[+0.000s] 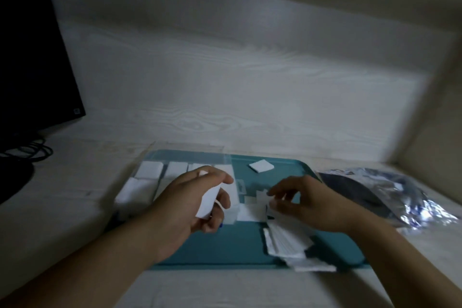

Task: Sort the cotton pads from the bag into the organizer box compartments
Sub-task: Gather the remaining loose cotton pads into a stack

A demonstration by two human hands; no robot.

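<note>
While your left hand (197, 197) grips a cotton pad (208, 201) above the organizer box (150, 177), your right hand (300, 200) pinches another beside the teal tray's (225, 245) stack (287, 240).

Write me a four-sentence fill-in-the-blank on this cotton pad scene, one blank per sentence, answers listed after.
1. The left hand holds a ____ cotton pad.
2. The organizer box and the loose stack of pads rest on a ____-coloured tray.
3. The shiny bag lies to the ____ of the tray.
4. One single pad lies alone near the tray's ____ edge.

Answers: white; teal; right; far
</note>
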